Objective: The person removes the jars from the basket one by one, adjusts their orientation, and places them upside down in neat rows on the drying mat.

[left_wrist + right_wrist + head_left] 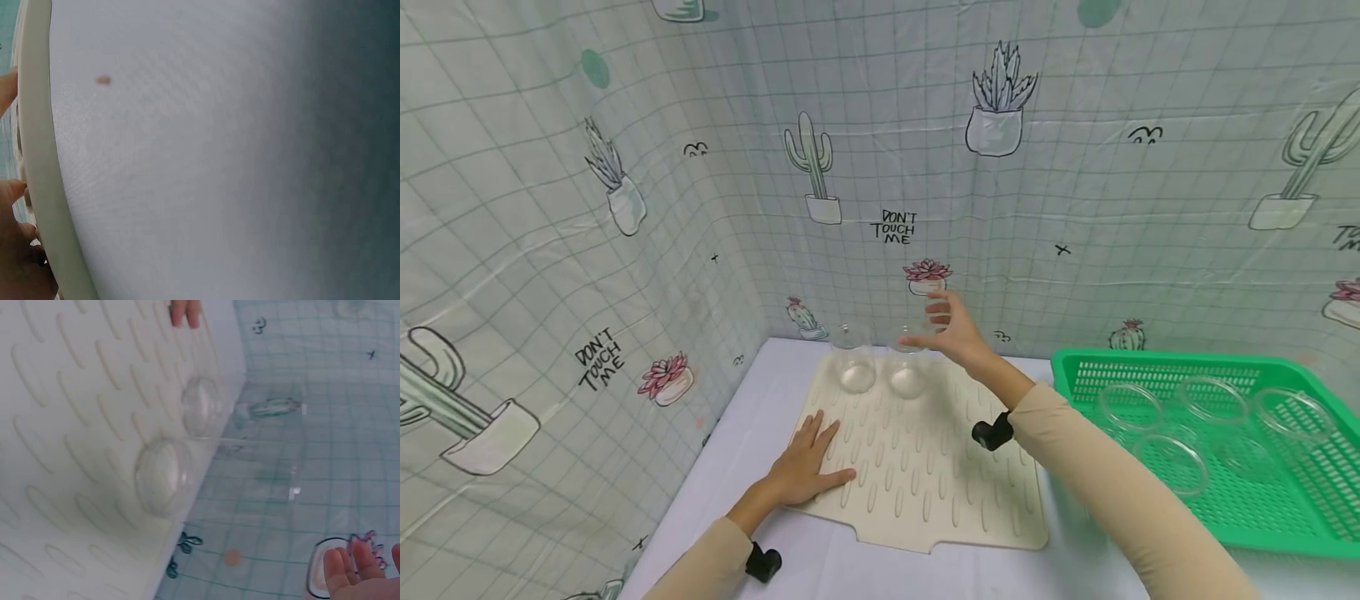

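Two clear drinking glasses stand upright side by side at the back of a cream ridged draining mat (913, 504): a left glass (857, 377) and a right glass (907, 381). My right hand (957, 335) is raised near the top of the right glass, thumb and fingers spread in a loose curve with nothing between them. In the head view its thumb overlaps that glass's rim; the right wrist view shows the fingers (359, 565) apart from both glasses. On the mat's left edge my left hand (805, 468) rests flat, fingers spread.
A green plastic basket (1292, 537) sits at the right, holding several clear glasses (1172, 462). White cloth (820, 554) covers the table. Behind and to the left hangs a grid-patterned curtain (850, 275) printed with cacti.
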Tool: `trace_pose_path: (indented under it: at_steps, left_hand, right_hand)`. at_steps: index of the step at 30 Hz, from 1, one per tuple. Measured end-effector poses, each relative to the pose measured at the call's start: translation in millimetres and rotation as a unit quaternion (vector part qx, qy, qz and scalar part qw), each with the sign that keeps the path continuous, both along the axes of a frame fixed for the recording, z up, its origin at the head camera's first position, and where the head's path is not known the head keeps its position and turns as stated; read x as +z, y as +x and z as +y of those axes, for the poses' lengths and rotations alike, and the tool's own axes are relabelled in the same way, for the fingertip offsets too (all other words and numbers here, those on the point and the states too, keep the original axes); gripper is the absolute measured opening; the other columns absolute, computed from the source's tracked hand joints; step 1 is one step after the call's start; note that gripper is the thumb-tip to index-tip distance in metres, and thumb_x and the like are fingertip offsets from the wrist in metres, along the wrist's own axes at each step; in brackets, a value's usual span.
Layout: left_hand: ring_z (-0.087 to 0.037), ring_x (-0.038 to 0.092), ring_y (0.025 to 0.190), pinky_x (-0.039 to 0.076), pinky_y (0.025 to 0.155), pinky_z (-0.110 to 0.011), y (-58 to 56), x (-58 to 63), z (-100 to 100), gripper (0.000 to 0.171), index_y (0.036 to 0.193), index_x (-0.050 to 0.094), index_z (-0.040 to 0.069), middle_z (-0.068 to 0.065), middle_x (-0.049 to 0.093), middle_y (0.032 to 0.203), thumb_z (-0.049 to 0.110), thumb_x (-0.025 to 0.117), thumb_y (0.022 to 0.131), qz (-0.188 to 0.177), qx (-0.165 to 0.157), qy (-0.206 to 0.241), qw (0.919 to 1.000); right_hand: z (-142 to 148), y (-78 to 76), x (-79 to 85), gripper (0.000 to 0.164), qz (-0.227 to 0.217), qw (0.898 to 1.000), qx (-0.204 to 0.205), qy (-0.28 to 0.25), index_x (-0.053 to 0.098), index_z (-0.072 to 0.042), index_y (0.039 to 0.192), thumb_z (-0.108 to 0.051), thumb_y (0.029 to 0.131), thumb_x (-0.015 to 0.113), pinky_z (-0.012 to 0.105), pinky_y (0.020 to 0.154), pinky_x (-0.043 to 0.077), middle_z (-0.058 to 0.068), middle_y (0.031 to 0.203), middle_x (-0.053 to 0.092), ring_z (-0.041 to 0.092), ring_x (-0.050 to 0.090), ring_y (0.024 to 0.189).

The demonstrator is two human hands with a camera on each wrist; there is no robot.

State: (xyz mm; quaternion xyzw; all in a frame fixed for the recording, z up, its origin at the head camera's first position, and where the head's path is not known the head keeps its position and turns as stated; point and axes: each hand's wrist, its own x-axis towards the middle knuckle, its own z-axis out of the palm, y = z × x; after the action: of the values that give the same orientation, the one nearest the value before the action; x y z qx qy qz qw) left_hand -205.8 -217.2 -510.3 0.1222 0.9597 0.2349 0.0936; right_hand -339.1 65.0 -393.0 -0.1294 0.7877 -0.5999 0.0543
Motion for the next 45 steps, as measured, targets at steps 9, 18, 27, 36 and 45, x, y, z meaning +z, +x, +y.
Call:
trace_pose_path:
  at_steps: [9,18,27,36,45]
  left_hand:
    - [-0.042,0.008,0.150,0.022,0.114,-0.063,-0.3,-2.7,-1.3,0.092,0.155,0.032,0.002,-0.025,0.013,0.163,0.059,0.065,0.090,0.000,-0.001,0.001,1.0000]
    - [-0.044,0.008,0.149,0.022,0.112,-0.066,2.5,-2.2,-1.1,0.092,0.155,0.032,0.001,-0.025,0.013,0.162,0.059,0.063,0.090,0.009,-0.007,0.007,0.9999]
    - [-0.044,0.008,0.149,0.019,0.114,-0.064,2.9,0.6,0.2,0.090,0.154,0.032,0.000,-0.027,0.013,0.162,0.054,0.065,0.091,0.012,-0.011,0.011,0.9998]
    - [-0.044,0.007,0.149,0.018,0.115,-0.063,1.3,-0.8,0.1,0.092,0.154,0.032,0.000,-0.026,0.012,0.162,0.057,0.065,0.090,0.005,-0.008,0.008,0.9999]
    - [-0.045,0.008,0.149,0.017,0.115,-0.063,2.8,0.9,1.3,0.091,0.154,0.032,-0.001,-0.028,0.013,0.162,0.056,0.065,0.091,0.007,-0.009,0.012,0.9999]
  right_hand:
    - [22.4,12.9,37.9,0.083,0.015,0.999,0.021,-0.036,0.034,-0.005,0.150,-0.015,0.083,0.082,0.045,0.108,0.040,0.022,0.146,0.043,0.037,0.043,0.132]
    - [64.7,30.9,64.0,0.074,0.039,0.997,0.033,-0.056,0.037,-0.007,0.149,-0.012,0.087,0.078,0.044,0.105,0.043,0.017,0.143,0.047,0.035,0.045,0.132]
    - [121.4,52.5,78.1,0.060,0.072,0.994,0.027,-0.073,0.042,-0.015,0.145,-0.008,0.093,0.071,0.024,0.093,0.049,0.011,0.139,0.049,0.029,0.045,0.130]
    - [170.1,74.8,78.0,0.055,0.074,0.994,0.010,-0.085,0.045,-0.014,0.143,0.001,0.095,0.066,0.020,0.089,0.050,0.008,0.134,0.053,0.017,0.053,0.122]
    - [209.4,105.0,66.7,0.054,0.074,0.994,0.003,-0.079,0.044,-0.010,0.143,0.009,0.095,0.061,0.019,0.087,0.051,0.005,0.131,0.056,0.011,0.057,0.117]
